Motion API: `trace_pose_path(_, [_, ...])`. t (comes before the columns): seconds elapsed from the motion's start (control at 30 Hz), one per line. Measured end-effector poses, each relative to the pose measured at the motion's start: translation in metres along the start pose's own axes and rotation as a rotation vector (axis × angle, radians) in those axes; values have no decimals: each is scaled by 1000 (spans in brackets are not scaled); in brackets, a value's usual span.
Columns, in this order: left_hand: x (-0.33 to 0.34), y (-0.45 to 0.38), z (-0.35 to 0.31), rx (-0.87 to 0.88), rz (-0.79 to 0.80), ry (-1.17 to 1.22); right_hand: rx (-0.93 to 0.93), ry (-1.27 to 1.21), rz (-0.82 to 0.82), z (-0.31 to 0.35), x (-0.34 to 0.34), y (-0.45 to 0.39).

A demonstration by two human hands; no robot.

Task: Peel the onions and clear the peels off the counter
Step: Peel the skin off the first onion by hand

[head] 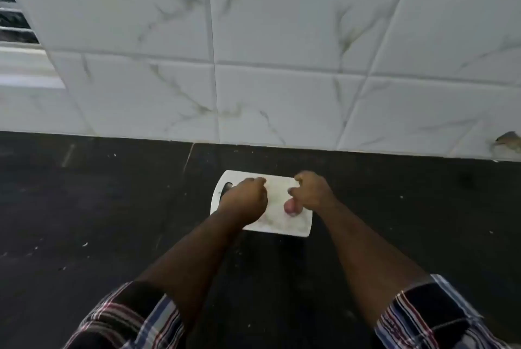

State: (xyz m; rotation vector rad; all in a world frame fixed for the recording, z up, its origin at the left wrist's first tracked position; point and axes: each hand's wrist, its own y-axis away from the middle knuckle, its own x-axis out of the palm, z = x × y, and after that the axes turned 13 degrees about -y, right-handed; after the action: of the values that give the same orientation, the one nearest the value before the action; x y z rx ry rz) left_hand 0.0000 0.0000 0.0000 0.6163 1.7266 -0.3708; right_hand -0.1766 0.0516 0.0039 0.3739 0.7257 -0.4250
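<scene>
Just beside the right hand [311, 192]: onion [292, 207].

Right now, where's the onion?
In the head view, the pinkish onion sits on the white cutting board, toward its right side, just beside and under the right hand, across from the left hand.

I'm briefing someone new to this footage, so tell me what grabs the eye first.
The white cutting board stands out against the dark counter, just below the marble-veined wall tiles. Over it hover the left hand and the right hand, both with curled fingers. A small pinkish peeled onion lies on the board beside the right hand.
</scene>
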Motion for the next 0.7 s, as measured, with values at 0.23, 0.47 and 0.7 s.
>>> trace_pose_path(0.23, [39, 12, -9, -163, 91, 290, 27, -101, -77, -43, 40, 9])
trace_pose_path(0.47, [59, 37, -17, -273, 194, 929, -25, -411, -16, -53, 36, 37])
trace_pose_path(0.7, [46, 124, -29, -313, 165, 1466, -138, -814, 243, -47, 18, 122])
